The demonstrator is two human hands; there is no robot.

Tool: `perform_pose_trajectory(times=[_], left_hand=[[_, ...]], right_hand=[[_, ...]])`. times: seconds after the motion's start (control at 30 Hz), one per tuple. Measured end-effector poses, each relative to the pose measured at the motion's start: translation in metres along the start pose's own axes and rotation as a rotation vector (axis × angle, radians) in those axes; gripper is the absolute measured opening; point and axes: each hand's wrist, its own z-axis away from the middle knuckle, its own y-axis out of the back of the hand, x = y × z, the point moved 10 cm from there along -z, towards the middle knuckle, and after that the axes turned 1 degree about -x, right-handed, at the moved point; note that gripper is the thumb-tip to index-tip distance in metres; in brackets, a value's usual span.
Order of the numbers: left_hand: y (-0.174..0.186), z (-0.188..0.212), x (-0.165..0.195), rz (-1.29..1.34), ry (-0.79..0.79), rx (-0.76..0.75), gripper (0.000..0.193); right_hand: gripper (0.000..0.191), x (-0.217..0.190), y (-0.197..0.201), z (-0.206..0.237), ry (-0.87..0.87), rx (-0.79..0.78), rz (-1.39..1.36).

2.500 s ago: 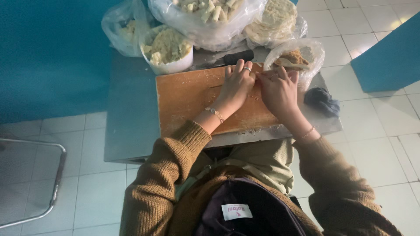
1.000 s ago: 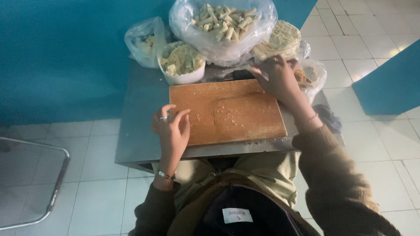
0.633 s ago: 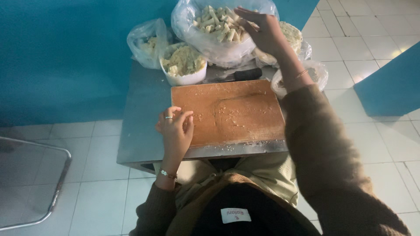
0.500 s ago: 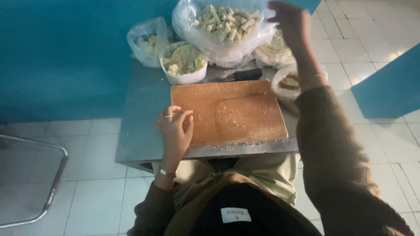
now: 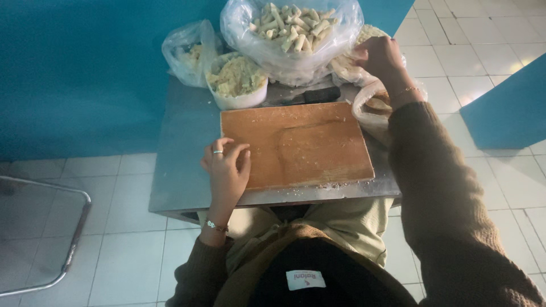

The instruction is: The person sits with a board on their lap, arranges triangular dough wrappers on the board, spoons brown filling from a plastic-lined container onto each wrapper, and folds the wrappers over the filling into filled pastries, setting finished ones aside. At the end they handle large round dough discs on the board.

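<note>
Down from the air comes the right hand (image 5: 380, 57), now resting on a plastic bag of pale flat wrappers (image 5: 355, 65) at the table's (image 5: 182, 153) far right, fingers curled on the plastic. Left hand (image 5: 226, 170) stays flat, fingers spread, on the wooden board's (image 5: 298, 145) near left corner. A bag of rolled pieces (image 5: 293, 31) and a white bowl (image 5: 238, 82) sit beyond.

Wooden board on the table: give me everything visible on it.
The wooden board is a brown rectangular slab lying flat on the grey metal table, its long side across the person. Pale crumbs dot its surface and near edge. The left hand rests on its left edge. A dark-handled tool lies just beyond its far edge.
</note>
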Motion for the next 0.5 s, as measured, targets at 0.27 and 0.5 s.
perform_pose_trajectory(times=[0.27,0.5], left_hand=[[-0.001,0.000,0.001,-0.013,-0.003,-0.011,0.015],[-0.002,0.000,-0.001,-0.017,0.006,-0.013,0.013]], right_hand=[[0.036,-0.018,-0.002,0.005,0.273,0.020,0.147],[0.041,-0.018,0.001,0.005,0.213,0.015,0.163]])
